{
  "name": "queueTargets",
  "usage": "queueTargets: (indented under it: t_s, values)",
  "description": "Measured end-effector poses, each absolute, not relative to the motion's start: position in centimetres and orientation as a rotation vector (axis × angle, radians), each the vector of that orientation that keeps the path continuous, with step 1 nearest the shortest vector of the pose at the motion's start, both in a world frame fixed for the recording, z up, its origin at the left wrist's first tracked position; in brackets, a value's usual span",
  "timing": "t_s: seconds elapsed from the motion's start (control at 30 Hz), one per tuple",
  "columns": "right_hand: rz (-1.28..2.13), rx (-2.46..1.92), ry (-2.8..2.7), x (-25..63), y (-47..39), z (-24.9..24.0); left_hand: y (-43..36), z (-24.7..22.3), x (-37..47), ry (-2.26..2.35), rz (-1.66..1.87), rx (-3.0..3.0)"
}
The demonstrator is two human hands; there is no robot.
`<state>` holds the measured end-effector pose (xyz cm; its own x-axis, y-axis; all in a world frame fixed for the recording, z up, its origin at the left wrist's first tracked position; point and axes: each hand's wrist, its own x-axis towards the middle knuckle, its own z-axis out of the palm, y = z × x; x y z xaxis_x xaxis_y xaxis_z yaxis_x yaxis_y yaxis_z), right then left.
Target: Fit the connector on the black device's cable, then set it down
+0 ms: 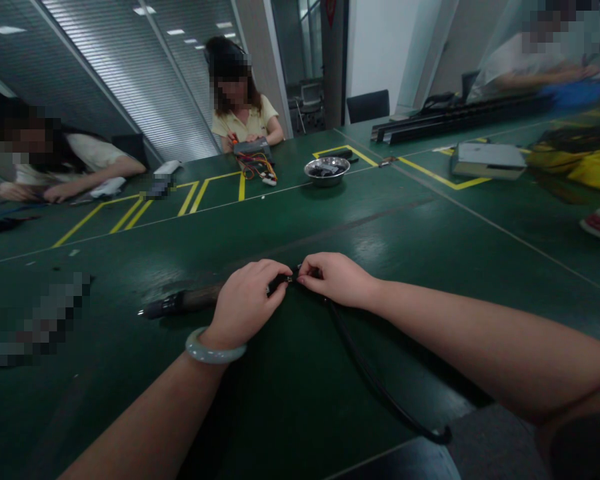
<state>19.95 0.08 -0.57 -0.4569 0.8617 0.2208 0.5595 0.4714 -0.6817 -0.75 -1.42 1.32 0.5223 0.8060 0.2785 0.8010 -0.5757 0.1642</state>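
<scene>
A dark cylindrical tool that looks like an electric screwdriver (180, 303) lies on the green table, its thin metal tip pointing left. My left hand (247, 293), with a pale bangle at the wrist, is closed around its rear end. Just to the right, my right hand (335, 277) is closed in a pinch near that same end. What its fingertips hold is mostly hidden, with small metal bits showing between the two hands. From beneath my right hand a black cable (365, 367) curves down to the table's near edge.
Across the green table (280, 227) stands a metal bowl (327, 172) of dark parts. A grey box (487, 160), black rails (460, 117) and a yellow bundle (585, 160) are at right. A blurred-out flat object (45, 320) lies left. Several people sit around the table.
</scene>
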Motion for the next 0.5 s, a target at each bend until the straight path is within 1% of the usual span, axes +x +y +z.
queueTargets:
  t_s: [0.5]
  values:
    - [0.709,-1.176,-2.156,19.94,0.22,-0.83,-1.34,1.30,-0.78,1.437,0.531,2.710]
